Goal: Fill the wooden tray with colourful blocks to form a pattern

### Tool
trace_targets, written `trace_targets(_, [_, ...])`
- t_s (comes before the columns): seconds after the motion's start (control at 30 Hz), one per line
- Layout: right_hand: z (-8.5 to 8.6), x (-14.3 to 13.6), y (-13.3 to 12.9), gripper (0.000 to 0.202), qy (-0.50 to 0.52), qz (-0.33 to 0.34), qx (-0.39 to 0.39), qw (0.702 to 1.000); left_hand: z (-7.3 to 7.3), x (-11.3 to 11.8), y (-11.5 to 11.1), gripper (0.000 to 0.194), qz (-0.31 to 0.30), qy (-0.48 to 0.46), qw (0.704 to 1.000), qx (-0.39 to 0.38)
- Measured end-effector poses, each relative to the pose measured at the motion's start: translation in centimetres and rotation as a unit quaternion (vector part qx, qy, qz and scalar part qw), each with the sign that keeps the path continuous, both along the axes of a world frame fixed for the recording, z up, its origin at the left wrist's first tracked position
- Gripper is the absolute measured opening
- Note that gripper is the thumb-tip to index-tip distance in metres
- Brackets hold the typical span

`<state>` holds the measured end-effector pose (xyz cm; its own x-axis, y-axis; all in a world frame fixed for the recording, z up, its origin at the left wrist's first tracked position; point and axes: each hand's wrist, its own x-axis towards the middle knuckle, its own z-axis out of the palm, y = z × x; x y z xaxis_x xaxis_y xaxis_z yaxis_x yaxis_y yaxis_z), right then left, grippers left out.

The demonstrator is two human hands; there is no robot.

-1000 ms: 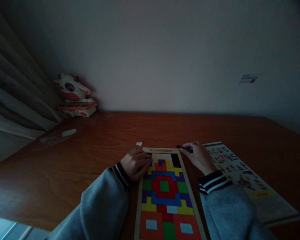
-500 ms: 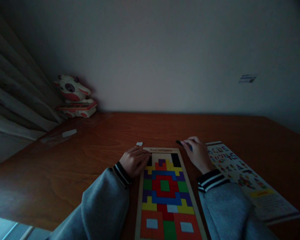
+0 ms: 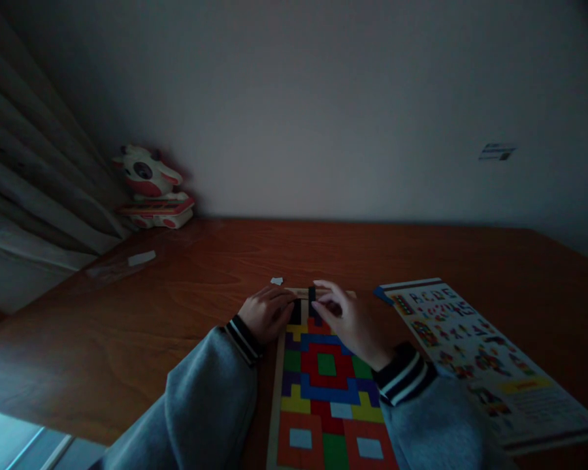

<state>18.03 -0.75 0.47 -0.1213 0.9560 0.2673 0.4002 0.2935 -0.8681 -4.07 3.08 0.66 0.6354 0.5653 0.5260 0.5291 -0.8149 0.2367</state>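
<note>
A wooden puzzle board (image 3: 273, 418) filled with coloured blocks lies before me. My right hand (image 3: 345, 316) pinches a narrow black piece (image 3: 312, 301) between thumb and fingers, over the top rows of the board. My left hand (image 3: 266, 313) rests at the board's upper left corner, its fingers bent together beside a black block (image 3: 296, 312); whether they grip that block cannot be made out. A pale strip shows between the two black pieces. Red, green, blue, purple and yellow blocks fill the rows below.
A printed pattern sheet (image 3: 475, 352) lies on the right, with a blue piece (image 3: 383, 295) at its upper left corner. A small white scrap (image 3: 277, 281) sits behind the board. At the back left stands a cow toy (image 3: 151, 186).
My right hand has moved left from beside the board to over its top, bringing the black piece. The blue piece now shows by the sheet. My left hand stays at the corner.
</note>
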Motion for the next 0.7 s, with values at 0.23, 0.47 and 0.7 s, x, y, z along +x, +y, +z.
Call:
trace_targets(0.23, [-1.2, -1.4, 0.1, 0.029, -0.138, 0.017, 0.079, 0.987, -0.6, -0.1, 0.2, 0.025, 0.002, 0.001, 1.0, 0.001])
trace_targets(0.47, [-1.9, -1.3, 0.1, 0.03, -0.187, 0.002, 0.111, 0.976, -0.8, 0.0, 0.2, 0.025, 0.007, 0.012, 1.0, -0.009])
trace_targets(0.7, [-1.6, -1.0, 0.5, 0.016, -0.114, -0.039, 0.11, 0.987, -0.8, -0.1, 0.1, 0.025, -0.077, 0.006, 0.997, 0.005])
